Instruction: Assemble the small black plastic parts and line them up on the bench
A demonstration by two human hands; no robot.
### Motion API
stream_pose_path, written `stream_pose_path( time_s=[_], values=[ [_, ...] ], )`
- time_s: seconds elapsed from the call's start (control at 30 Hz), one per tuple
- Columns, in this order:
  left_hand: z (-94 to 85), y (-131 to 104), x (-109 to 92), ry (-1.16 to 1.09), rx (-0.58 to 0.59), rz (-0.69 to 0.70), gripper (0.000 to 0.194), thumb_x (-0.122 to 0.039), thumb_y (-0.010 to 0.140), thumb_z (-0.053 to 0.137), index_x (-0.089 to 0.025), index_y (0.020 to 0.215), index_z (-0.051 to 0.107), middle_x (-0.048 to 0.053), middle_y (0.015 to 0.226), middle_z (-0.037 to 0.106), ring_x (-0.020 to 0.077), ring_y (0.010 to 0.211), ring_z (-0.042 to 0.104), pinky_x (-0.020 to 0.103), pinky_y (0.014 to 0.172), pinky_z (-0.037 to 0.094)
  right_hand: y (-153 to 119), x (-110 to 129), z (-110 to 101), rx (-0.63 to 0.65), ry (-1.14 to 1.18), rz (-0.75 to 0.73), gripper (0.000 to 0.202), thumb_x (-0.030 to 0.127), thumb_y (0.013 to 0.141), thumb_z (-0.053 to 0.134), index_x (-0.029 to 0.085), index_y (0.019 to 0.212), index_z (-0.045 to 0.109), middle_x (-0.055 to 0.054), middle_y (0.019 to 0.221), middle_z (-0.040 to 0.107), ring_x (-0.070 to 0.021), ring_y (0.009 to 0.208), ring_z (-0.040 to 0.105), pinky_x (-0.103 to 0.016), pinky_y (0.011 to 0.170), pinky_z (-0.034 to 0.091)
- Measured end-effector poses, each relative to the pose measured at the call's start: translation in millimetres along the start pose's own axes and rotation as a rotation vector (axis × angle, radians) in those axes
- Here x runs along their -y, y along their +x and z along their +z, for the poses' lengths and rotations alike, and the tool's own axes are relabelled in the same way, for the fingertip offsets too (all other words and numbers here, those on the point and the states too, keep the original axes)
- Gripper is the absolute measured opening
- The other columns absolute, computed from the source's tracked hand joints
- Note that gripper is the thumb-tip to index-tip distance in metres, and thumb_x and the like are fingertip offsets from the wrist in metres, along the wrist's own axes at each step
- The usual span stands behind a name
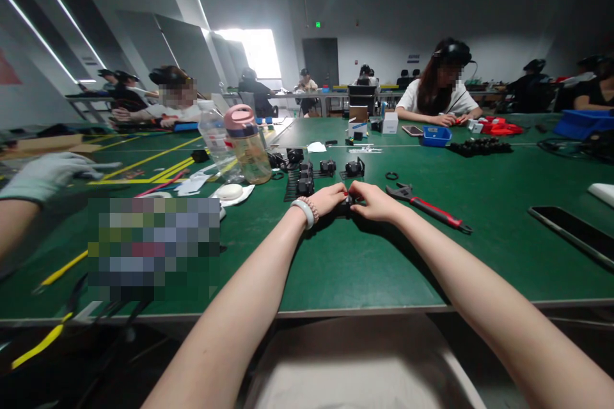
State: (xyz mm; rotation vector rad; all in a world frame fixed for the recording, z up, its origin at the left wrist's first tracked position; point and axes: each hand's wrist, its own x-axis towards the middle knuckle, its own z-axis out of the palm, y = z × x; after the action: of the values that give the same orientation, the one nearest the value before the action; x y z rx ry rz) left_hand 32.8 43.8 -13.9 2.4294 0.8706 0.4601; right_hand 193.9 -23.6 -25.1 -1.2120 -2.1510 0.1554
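My left hand (329, 199), with a bracelet and a beaded band at the wrist, is closed on a small black part (343, 208) low over the green table. From the other side my right hand (374, 202) pinches the same part. A bit of red shows between the fingertips; most of the part is covered by them. Behind my left hand lie several black camera-like parts (306, 185). Another black part (355, 168) sits just beyond my hands. To the right are a black ring (392, 176) and an adjustable wrench (434, 209) with a red and black handle.
A pink-lidded bottle (248, 147) and a clear bottle (215, 140) stand at the left behind a white dish (230, 193). A phone (575, 233) lies right. A co-worker's gloved hand (52, 176) reaches in from the left. Across the table are a blue bin (436, 136) and people.
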Motion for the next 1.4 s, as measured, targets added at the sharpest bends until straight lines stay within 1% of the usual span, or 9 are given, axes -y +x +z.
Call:
stream_pose_path(
  time_s=[0.23,0.5,0.87,1.03,1.1,1.2,1.3,1.4],
  values=[
    [0.7,2,1,-0.012,-0.002,0.021,0.017,-0.029,0.074,0.038,-0.016,0.072,0.048,-0.002,0.067,0.047,0.0126,0.066,0.043,0.025,0.064,0.037,0,-2,0,0.009,0.044,-0.008,0.018,0.018,0.067,0.055,0.017,0.082,0.046,-0.002,0.081,0.054,-0.0143,0.073,0.050,-0.026,0.066,0.038],
    [-0.2,1,-3,-0.014,0.000,-0.015,0.017,-0.030,0.073,0.038,-0.017,0.072,0.048,-0.002,0.067,0.047,0.0130,0.066,0.042,0.025,0.063,0.036,0,-4,0,0.003,0.070,-0.016,0.020,0.018,0.067,0.056,0.017,0.084,0.046,-0.002,0.083,0.055,-0.0143,0.075,0.051,-0.026,0.067,0.039],
    [-0.1,0,-5,-0.032,-0.021,-0.047,0.019,-0.031,0.072,0.038,-0.016,0.072,0.050,-0.002,0.066,0.049,0.0131,0.065,0.045,0.025,0.062,0.037,0,-2,-1,0.017,0.099,0.012,0.020,0.017,0.066,0.056,0.017,0.084,0.047,-0.002,0.084,0.056,-0.0142,0.076,0.051,-0.027,0.068,0.039],
    [0.4,0,-5,0.044,-0.021,-0.053,0.022,-0.030,0.074,0.035,-0.016,0.076,0.052,0.000,0.072,0.054,0.0141,0.069,0.049,0.026,0.066,0.040,0,-2,-2,0.015,0.104,0.029,0.021,0.017,0.065,0.057,0.017,0.083,0.047,-0.001,0.083,0.056,-0.0138,0.075,0.051,-0.026,0.068,0.039],
    [-1.2,0,-6,0.132,-0.032,-0.028,0.024,-0.031,0.075,0.035,-0.016,0.078,0.053,0.002,0.076,0.056,0.0153,0.073,0.051,0.027,0.070,0.040,0,-2,-2,0.019,0.109,0.037,0.021,0.017,0.065,0.057,0.017,0.083,0.048,-0.001,0.083,0.056,-0.0139,0.075,0.052,-0.027,0.068,0.039],
    [-6.9,-3,-10,0.262,-0.068,0.068,0.024,-0.029,0.074,0.036,-0.016,0.082,0.054,0.004,0.082,0.057,0.0169,0.079,0.052,0.029,0.075,0.039,0,-2,-2,0.021,0.112,0.039,0.021,0.018,0.065,0.057,0.017,0.083,0.048,-0.002,0.083,0.056,-0.0143,0.076,0.052,-0.027,0.069,0.040],
    [-13.9,-9,-15,0.323,-0.063,0.150,0.023,-0.025,0.070,0.042,-0.016,0.087,0.054,0.004,0.086,0.057,0.0175,0.081,0.051,0.029,0.076,0.040,0,-3,-2,0.023,0.109,0.026,0.020,0.018,0.066,0.056,0.017,0.084,0.047,-0.002,0.083,0.056,-0.0147,0.076,0.053,-0.027,0.068,0.040],
    [-17.1,-13,-18,0.357,-0.053,0.226,0.029,-0.026,0.064,0.050,-0.015,0.091,0.052,0.005,0.089,0.057,0.0188,0.083,0.051,0.030,0.078,0.040,0,-3,-2,0.023,0.108,0.018,0.021,0.018,0.066,0.056,0.016,0.085,0.047,-0.002,0.084,0.057,-0.0150,0.076,0.054,-0.027,0.068,0.041]
  ],
)
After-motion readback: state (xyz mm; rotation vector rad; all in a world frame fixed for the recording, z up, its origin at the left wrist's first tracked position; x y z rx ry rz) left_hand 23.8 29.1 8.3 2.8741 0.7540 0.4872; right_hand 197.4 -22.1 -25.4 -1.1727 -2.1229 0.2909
